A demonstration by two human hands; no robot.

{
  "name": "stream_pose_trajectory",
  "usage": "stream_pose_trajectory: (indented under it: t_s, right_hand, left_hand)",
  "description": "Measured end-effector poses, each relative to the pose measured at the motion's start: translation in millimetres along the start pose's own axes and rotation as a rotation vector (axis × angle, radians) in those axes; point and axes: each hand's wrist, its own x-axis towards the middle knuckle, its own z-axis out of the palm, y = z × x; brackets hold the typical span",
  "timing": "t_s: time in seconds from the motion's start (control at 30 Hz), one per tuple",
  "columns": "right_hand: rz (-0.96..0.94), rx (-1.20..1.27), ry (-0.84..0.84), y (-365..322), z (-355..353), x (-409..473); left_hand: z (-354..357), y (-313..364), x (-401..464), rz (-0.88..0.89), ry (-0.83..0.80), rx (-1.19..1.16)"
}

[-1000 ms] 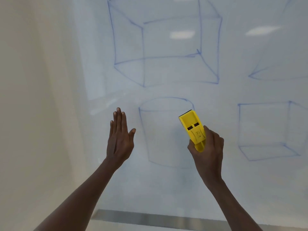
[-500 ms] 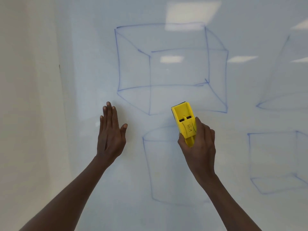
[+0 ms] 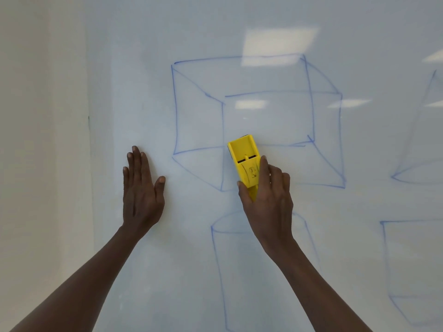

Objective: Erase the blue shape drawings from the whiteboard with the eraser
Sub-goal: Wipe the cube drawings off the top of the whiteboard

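Right hand [image 3: 266, 202] is gripping the yellow eraser [image 3: 245, 161] by its lower end, thumb on one side, fingers wrapping the other. Eraser is lying against the whiteboard [image 3: 143, 68], its top edge sitting on the lower line of the blue cube drawing [image 3: 257, 121]. Left hand [image 3: 141, 190] is resting flat on the board, fingers extended and together, holding nothing, left of the cube. A blue cylinder drawing [image 3: 239, 271] is showing below the right hand; further blue shapes [image 3: 414, 259] are running off the right edge.

The yellow eraser [image 3: 245, 164] bore a small dark marking on its back, too blurred to read; nothing else carried text.
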Motion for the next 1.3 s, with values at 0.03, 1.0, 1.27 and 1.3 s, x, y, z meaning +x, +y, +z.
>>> stream_pose_trajectory:
  t_s: [0.03, 1.0, 1.27, 1.3]
  right_hand:
    - [-0.001, -0.017, 0.0, -1, 3, 2]
    - [-0.052, 0.025, 0.088, -18, 24, 21]
    - [-0.212, -0.016, -0.07, -31, 33, -27]
    - [-0.21, -0.019, -0.061, -24, 30, -31]
  left_hand:
    - [2, 0, 1, -0.005, 0.012, 0.01]
    - [8, -7, 0, 0.092, 0.044, 0.087]
    - [9, -9, -1, 0.108, 0.044, 0.093]
    - [9, -9, -1, 0.11, 0.044, 0.092]
